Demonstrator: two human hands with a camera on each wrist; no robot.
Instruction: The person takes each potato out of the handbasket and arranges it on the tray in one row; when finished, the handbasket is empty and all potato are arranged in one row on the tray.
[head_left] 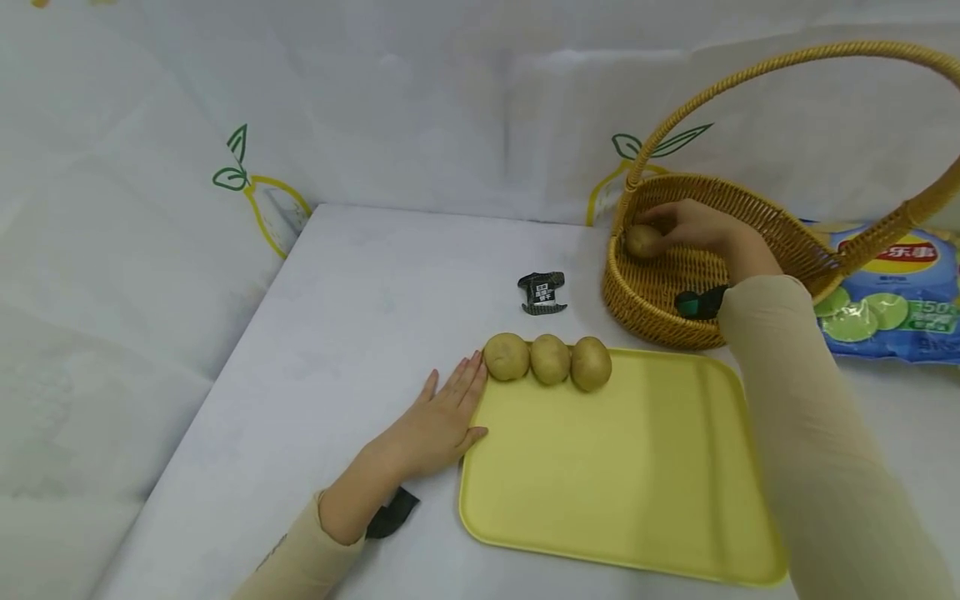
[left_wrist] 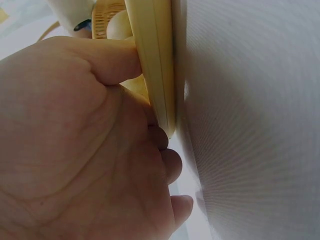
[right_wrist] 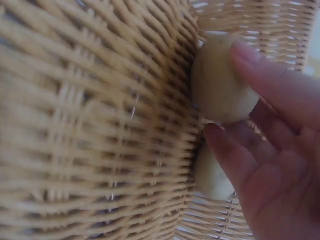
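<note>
1. Fingertips (right_wrist: 250, 55) of my right hand (head_left: 701, 229) curl round a potato (head_left: 643, 241) inside the wicker basket (head_left: 660, 296), against its left wall; a second potato (right_wrist: 212, 175) lies just beneath.
2. Left hand (head_left: 442, 421) lies flat and relaxed on the table (head_left: 337, 333), fingers straight, thumb hooked on the left edge of the yellow tray (head_left: 615, 475).
3. Three potatoes (head_left: 550, 360) sit in a row along the tray's far edge, at its left corner.
4. Basket stands just beyond the tray's far right corner.

Beige long sleeves (head_left: 810, 433), black wrist straps (head_left: 392, 512)
</note>
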